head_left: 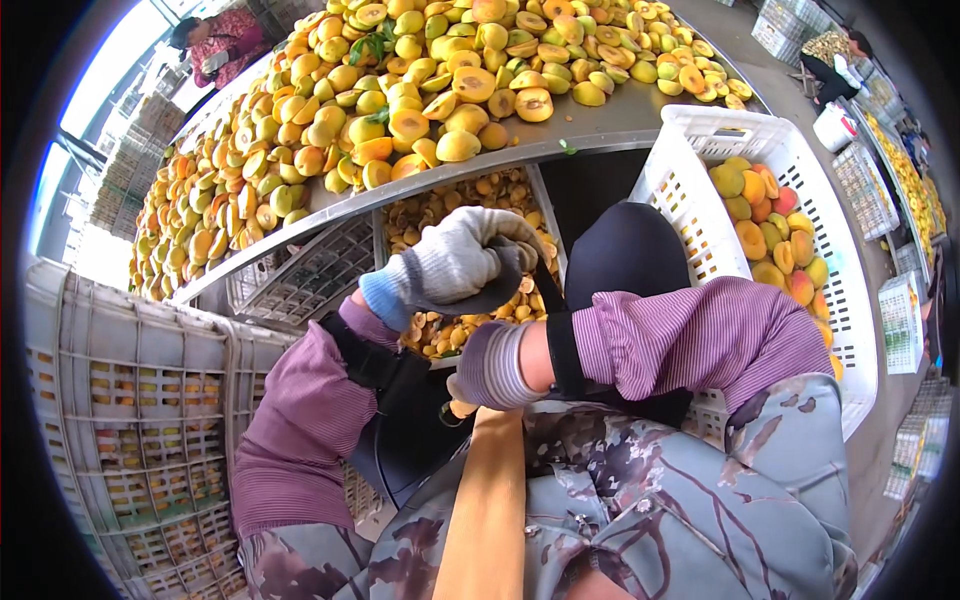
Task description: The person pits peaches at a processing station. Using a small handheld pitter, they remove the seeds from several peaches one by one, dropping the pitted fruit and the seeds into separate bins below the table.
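Note:
My left hand [455, 262], in a grey-white knit glove with a blue cuff, is raised above a container of yellow-brown peach pits and scraps [470, 200]. Its fingers are curled closed; whatever is inside them is hidden. Lower and nearer to my lap, my right hand [487, 368] wears a glove with a striped cuff. It is bent downward with the fingers drawn together and mostly out of sight. A small yellowish piece and a dark looped object [455, 411] show at its fingertips, too small to name. An orange-tan strip [485, 500] hangs down my lap beneath it.
Ahead is a metal table [620, 125] heaped with halved yellow peaches [470, 85]. A white crate of whole peaches [780, 215] stands at my right knee. Stacked crates [150, 400] rise at the left. Two other people [225, 45] work farther off, among more crates.

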Demonstrator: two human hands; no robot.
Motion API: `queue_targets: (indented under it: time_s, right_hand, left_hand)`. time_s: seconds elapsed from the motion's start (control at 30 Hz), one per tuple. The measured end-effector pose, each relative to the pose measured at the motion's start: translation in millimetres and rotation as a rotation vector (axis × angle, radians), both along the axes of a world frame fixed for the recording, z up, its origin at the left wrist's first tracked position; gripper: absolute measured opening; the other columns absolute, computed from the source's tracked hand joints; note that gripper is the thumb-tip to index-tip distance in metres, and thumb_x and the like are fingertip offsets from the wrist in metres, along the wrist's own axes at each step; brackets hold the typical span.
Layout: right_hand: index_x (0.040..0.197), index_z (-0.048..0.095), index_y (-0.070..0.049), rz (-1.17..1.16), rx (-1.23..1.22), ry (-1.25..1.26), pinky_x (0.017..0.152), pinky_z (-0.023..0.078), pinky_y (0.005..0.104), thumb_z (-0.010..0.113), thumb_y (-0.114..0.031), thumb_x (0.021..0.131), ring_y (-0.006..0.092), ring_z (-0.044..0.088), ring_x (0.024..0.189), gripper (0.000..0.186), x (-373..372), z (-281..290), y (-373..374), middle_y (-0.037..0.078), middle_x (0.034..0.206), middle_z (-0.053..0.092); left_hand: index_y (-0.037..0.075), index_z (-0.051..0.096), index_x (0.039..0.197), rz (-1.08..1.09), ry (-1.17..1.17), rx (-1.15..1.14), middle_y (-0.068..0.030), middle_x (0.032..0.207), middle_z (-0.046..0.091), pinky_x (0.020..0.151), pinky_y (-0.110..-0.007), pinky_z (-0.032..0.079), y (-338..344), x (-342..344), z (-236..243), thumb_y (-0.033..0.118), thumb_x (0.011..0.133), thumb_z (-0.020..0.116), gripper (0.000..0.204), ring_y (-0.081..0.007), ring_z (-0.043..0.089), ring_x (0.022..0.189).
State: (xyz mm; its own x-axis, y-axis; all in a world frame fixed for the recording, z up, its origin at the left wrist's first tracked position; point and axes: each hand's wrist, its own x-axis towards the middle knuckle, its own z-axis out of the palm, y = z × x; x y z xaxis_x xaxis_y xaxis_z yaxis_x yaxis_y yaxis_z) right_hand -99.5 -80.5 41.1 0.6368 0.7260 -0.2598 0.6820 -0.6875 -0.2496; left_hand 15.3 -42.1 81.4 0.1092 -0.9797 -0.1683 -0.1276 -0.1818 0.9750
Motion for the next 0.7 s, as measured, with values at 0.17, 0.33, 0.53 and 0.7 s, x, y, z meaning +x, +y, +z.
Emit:
queue_targets:
  time_s: [0.17, 0.33, 0.53, 0.7]
  right_hand:
    - [0.087, 0.072, -0.011, -0.153, 0.0, -0.118, 0.059, 0.052, 0.0399, 0.065, -0.021, 0.073, 0.0305, 0.067, 0.07, 0.019, 18.3, -18.2, 11.9, 0.009, 0.075, 0.069]
    - [0.089, 0.073, -0.012, -0.186, -0.057, -0.324, 0.063, 0.053, 0.0401, 0.063, -0.022, 0.076, 0.03, 0.067, 0.074, 0.019, 12.2, -10.7, 20.0, 0.008, 0.078, 0.07]
    - [0.098, 0.063, -0.005, 0.013, 0.001, 0.261, 0.067, 0.051, 0.0447, 0.059, -0.019, 0.081, 0.0373, 0.065, 0.079, 0.022, 24.3, 31.2, -7.2, 0.016, 0.08, 0.066]
    - [0.102, 0.06, -0.008, -0.216, 0.027, 0.278, 0.069, 0.05, 0.0453, 0.056, -0.025, 0.08, 0.0373, 0.063, 0.079, 0.029, 78.4, 43.0, -48.1, 0.017, 0.077, 0.065]
  left_hand:
    - [-0.001, 0.066, 0.099, -0.063, -0.276, 0.136, -0.0036, 0.086, 0.066, 0.074, -0.022, 0.048, -10.5, 2.4, 11.7, -0.003, 0.081, 0.049, 0.024, -0.0088, 0.058, 0.08]
    - [-0.002, 0.066, 0.098, -0.296, -0.309, 0.235, -0.0074, 0.09, 0.068, 0.079, -0.026, 0.049, -13.4, 6.8, 5.3, 0.003, 0.081, 0.052, 0.023, -0.0116, 0.061, 0.084]
    - [-0.005, 0.062, 0.103, 0.128, 0.072, -0.007, -0.0075, 0.092, 0.065, 0.077, -0.024, 0.048, 15.5, 43.1, -13.5, 0.003, 0.084, 0.05, 0.024, -0.0117, 0.059, 0.083]
    - [-0.004, 0.059, 0.108, 0.883, 0.034, -0.314, -0.007, 0.087, 0.063, 0.068, -0.02, 0.047, 96.2, 88.7, -35.2, 0.013, 0.093, 0.052, 0.024, -0.0112, 0.058, 0.076]
